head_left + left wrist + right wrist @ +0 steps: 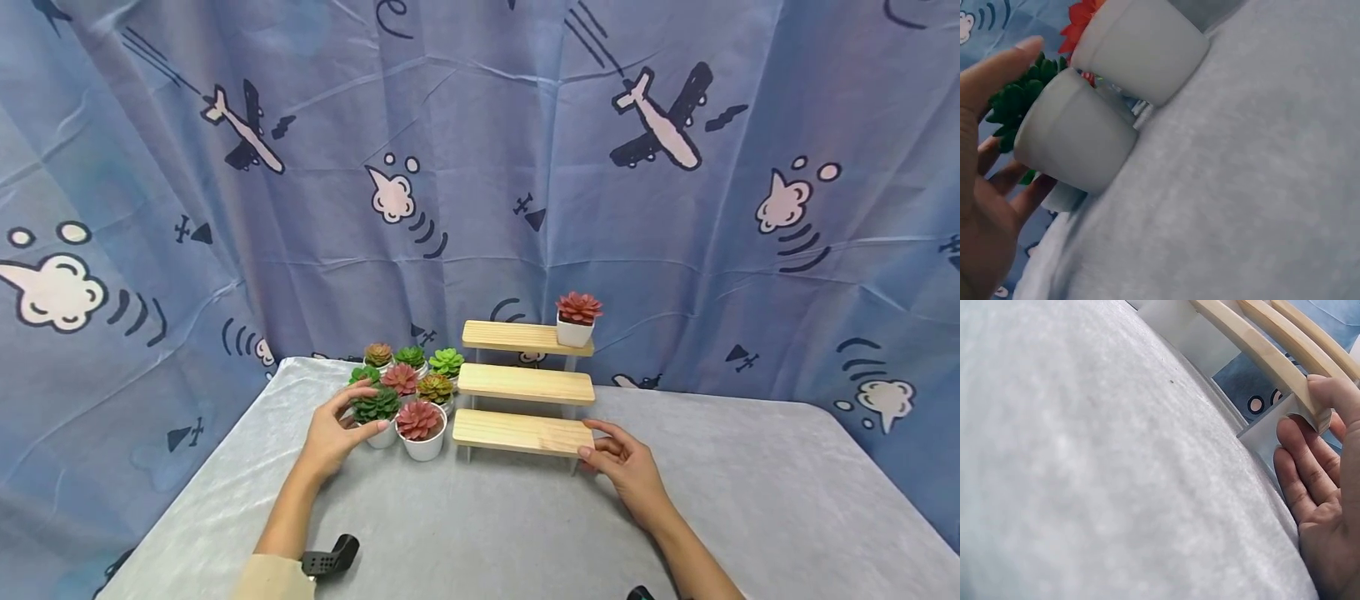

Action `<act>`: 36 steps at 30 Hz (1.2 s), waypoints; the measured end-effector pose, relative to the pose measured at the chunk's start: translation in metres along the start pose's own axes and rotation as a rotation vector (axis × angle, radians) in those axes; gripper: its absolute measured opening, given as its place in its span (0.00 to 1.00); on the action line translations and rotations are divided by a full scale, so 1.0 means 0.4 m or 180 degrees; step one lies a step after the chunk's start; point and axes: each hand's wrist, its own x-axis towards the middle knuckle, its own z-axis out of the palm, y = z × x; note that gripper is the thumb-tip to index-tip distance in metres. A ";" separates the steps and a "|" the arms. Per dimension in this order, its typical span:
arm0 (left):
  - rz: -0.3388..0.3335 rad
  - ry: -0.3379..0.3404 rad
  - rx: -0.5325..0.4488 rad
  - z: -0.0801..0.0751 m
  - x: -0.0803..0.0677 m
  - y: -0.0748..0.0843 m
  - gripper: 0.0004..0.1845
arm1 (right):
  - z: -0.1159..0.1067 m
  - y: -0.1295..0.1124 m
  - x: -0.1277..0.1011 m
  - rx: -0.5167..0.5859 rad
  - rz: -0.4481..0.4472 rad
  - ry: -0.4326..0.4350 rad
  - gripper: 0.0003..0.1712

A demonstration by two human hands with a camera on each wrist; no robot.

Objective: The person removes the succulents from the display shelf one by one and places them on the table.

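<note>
Counting eight potted succulents, three shelves, two hands

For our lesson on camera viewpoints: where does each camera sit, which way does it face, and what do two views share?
Head: looks forward and down at the table, wooden stand and potted succulents; both forearms show.
Left wrist: low by the left hand, facing the green succulent pot its fingers curl round.
Right wrist: low by the right hand, facing the stand's lowest shelf that it grips.
Shared: head and left wrist both show the red succulent pot.
</note>
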 end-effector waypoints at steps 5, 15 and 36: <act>0.0292 0.0055 0.0161 -0.013 0.012 0.069 0.20 | -0.001 -0.002 0.000 0.0012 0.0002 -0.0015 0.32; 0.0812 -0.0246 0.0648 0.024 0.047 0.268 0.23 | 0.001 -0.005 -0.004 0.0002 -0.0067 -0.0052 0.32; 0.1182 -0.0864 0.0537 0.291 0.204 0.438 0.28 | -0.004 0.000 -0.005 0.0076 -0.0080 -0.0047 0.32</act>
